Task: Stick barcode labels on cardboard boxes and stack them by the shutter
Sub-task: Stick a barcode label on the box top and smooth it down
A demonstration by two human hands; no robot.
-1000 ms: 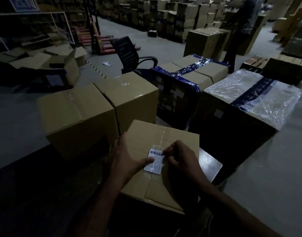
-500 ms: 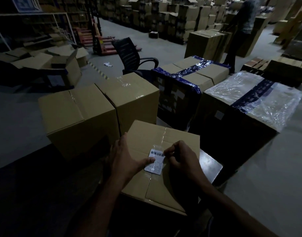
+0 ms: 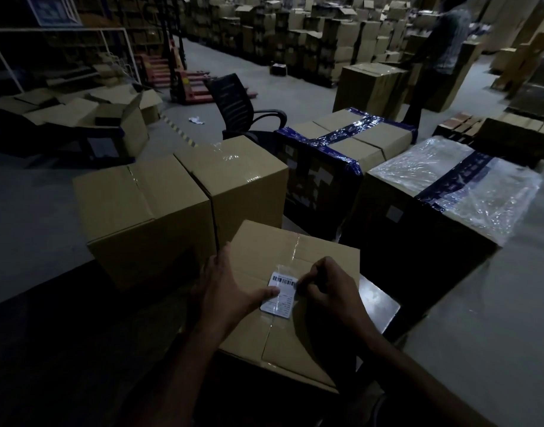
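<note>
Two taped boxes [image 3: 184,208] stand just behind the labelled box [image 3: 298,334].

White barcode label [image 3: 280,294] flat on taped brown cardboard box [image 3: 323,328] top, prob. stuck.
</note>
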